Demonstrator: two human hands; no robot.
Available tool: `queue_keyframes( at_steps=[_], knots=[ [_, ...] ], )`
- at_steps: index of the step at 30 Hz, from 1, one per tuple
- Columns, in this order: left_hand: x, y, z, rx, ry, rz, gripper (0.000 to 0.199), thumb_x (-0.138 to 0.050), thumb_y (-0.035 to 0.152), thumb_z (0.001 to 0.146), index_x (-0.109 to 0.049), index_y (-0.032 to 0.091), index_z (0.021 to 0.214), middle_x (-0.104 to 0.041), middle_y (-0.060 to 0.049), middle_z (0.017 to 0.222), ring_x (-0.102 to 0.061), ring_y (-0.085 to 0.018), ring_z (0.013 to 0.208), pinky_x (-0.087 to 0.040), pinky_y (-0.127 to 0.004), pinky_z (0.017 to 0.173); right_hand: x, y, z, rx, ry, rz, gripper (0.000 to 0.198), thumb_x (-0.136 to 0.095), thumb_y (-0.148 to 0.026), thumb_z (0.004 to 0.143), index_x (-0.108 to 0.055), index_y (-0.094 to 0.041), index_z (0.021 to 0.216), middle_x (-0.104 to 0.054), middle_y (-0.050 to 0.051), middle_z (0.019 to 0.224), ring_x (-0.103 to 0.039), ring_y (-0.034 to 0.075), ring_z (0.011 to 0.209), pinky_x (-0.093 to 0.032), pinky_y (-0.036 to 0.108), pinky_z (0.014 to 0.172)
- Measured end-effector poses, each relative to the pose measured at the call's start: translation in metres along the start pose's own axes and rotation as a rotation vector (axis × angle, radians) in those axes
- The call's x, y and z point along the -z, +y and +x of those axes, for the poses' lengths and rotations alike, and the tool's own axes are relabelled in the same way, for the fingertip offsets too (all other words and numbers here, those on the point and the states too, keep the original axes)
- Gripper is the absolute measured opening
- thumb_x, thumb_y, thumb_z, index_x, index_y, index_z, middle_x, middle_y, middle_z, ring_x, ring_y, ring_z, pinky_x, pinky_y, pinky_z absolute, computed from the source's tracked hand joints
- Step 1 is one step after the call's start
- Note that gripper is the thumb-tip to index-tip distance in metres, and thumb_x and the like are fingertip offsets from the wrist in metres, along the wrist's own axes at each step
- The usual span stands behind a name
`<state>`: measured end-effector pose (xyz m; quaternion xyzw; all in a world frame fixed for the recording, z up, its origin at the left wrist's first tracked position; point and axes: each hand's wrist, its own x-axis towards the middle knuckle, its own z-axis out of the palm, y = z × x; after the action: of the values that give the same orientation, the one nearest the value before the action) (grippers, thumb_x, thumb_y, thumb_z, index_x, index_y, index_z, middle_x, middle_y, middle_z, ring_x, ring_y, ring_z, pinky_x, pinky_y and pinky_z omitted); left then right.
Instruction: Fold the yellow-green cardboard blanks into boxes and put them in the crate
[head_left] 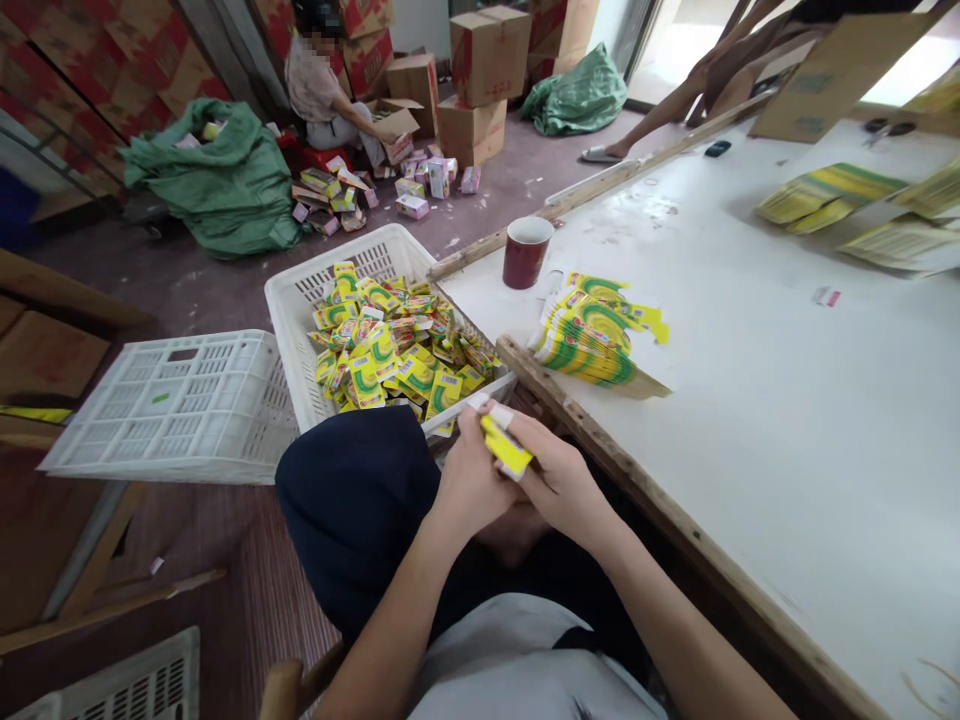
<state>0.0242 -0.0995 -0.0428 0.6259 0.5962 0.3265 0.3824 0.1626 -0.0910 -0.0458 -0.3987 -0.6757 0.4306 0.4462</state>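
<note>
Between both hands, over my lap, is a small yellow carton [507,446] with white end flaps. My left hand [471,478] grips its left side, and my right hand [553,468] closes on it from the right. White tape or wrapping shows at some fingertips. Just beyond my hands stands a white plastic crate [296,345] holding many yellow-and-green cartons [381,348]. On the table to the right, a fanned stack of flat yellow-and-green carton blanks [589,335] lies near the wooden edge.
A dark red cup [526,255] stands on the white table [757,400]. Left of the crate is an upturned white crate [172,400]. Farther off, a person [326,90] sits by cardboard boxes [487,60], a green sack [214,180] and scattered small boxes. Another person's leg [660,110] shows behind the table.
</note>
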Motion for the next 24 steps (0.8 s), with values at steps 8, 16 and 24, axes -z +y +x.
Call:
queue_keyframes(
  at_steps=[8,16,24],
  knots=[
    [0.000,-0.004,-0.003,-0.111,0.156,0.273,0.052,-0.067,0.014,0.067,-0.048,0.022,0.115,-0.061,-0.010,0.111,-0.060,-0.032,0.110,-0.048,-0.048,0.094,-0.001,0.015,-0.003,0.090,0.076,-0.197,0.049,-0.049,-0.017,0.091,-0.055,-0.028,0.138,-0.049,0.007,0.148,-0.051,0.024,0.133,-0.047,0.041,0.108],
    [0.014,0.001,-0.002,-0.133,-0.038,0.245,0.059,-0.068,0.019,0.064,-0.050,0.021,0.121,-0.067,-0.010,0.116,-0.065,-0.031,0.105,-0.053,-0.043,0.089,0.025,0.007,0.005,0.180,-0.142,-0.425,0.053,-0.044,-0.010,0.090,-0.053,-0.030,0.138,-0.054,0.008,0.144,-0.057,0.023,0.127,-0.050,0.042,0.105],
    [0.022,0.007,0.007,-0.124,-0.158,0.229,0.060,-0.068,0.020,0.064,-0.051,0.019,0.122,-0.066,-0.012,0.121,-0.064,-0.033,0.108,-0.052,-0.048,0.090,0.018,0.013,-0.001,0.191,-0.194,-0.427,0.055,-0.041,-0.015,0.095,-0.036,-0.025,0.149,-0.041,0.014,0.153,-0.049,0.023,0.135,-0.049,0.041,0.105]
  ],
)
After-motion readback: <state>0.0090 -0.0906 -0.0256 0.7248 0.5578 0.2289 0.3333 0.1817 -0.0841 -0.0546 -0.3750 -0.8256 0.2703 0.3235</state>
